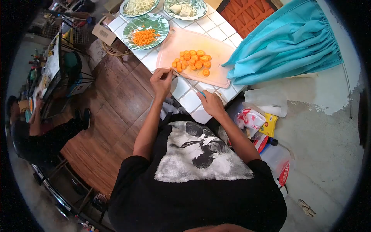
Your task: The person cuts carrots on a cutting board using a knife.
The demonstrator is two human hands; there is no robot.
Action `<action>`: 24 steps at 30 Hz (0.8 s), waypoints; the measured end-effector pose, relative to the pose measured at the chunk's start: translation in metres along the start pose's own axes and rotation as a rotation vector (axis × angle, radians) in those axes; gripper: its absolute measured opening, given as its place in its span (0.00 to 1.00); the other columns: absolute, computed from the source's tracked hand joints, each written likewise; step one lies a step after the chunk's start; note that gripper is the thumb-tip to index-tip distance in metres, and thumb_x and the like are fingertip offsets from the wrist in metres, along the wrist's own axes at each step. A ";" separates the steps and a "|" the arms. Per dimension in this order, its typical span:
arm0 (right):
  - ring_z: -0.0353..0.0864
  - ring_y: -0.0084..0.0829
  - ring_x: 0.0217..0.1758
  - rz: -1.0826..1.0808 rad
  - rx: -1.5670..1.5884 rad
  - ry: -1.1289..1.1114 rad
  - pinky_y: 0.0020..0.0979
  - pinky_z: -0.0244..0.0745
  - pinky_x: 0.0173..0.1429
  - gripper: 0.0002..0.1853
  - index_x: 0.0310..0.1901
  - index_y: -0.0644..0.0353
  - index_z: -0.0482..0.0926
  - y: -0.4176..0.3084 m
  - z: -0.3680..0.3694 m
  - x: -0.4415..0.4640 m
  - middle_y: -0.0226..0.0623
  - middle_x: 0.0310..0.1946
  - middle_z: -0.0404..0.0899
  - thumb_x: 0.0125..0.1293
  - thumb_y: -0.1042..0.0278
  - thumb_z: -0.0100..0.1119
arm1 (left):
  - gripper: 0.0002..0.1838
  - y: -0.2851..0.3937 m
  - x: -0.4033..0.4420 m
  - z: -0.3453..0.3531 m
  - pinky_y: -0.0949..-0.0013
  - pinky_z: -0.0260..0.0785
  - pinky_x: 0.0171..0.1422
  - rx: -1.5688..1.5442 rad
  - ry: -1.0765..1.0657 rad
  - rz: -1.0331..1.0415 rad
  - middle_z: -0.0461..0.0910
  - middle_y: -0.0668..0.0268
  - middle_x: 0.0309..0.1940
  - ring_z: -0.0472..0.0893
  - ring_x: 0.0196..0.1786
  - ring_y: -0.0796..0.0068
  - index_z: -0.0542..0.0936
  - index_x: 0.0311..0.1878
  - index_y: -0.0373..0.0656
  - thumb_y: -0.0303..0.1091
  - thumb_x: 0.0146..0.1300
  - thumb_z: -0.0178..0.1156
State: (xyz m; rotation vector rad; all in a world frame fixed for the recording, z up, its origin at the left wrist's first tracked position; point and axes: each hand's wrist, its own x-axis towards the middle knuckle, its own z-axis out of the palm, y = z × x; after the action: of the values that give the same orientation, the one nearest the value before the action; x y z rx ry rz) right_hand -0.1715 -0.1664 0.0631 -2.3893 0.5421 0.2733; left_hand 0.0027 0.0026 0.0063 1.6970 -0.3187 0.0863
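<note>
My right hand (211, 103) is wrapped around the teal handle of a knife (201, 94), just off the near edge of the cutting board. The thin blade points toward my left hand. My left hand (161, 81) is closed in a pinch at the board's near left corner, close to the blade's tip; what its fingers hold is too small to make out. Sliced carrot rounds (192, 60) lie in a loose cluster on the pink cutting board (220, 52), beyond both hands.
A plate of shredded carrot (145, 37) stands left of the board on the white tiled counter (189, 98). Behind are a plate of pale shreds (138, 7) and a plate with pale chunks (185, 9). A turquoise curtain (286, 42) hangs at right. Another person (42, 135) is at far left.
</note>
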 end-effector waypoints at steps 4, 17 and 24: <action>0.83 0.63 0.35 -0.007 -0.029 0.005 0.60 0.74 0.40 0.26 0.37 0.62 0.79 -0.001 0.001 -0.003 0.59 0.27 0.82 0.78 0.43 0.50 | 0.03 -0.003 0.000 0.001 0.77 0.71 0.38 0.029 -0.004 0.019 0.85 0.65 0.34 0.81 0.34 0.81 0.87 0.37 0.35 0.20 0.60 0.70; 0.83 0.65 0.36 0.009 -0.038 0.032 0.61 0.74 0.42 0.25 0.39 0.62 0.78 -0.006 0.009 -0.004 0.60 0.28 0.83 0.78 0.44 0.50 | 0.03 -0.012 -0.001 0.003 0.76 0.75 0.40 0.027 0.042 0.036 0.87 0.62 0.34 0.84 0.34 0.78 0.86 0.37 0.33 0.20 0.59 0.69; 0.81 0.66 0.34 -0.016 -0.045 0.075 0.61 0.73 0.39 0.23 0.37 0.64 0.77 -0.011 0.010 -0.008 0.62 0.27 0.81 0.78 0.48 0.52 | 0.04 -0.005 -0.001 0.002 0.75 0.76 0.41 0.038 0.043 0.041 0.87 0.62 0.35 0.84 0.34 0.78 0.86 0.37 0.33 0.20 0.59 0.69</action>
State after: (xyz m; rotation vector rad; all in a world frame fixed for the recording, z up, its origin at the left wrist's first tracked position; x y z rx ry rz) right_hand -0.1741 -0.1501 0.0638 -2.4542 0.5561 0.1905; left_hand 0.0027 0.0017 0.0008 1.7243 -0.3215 0.1599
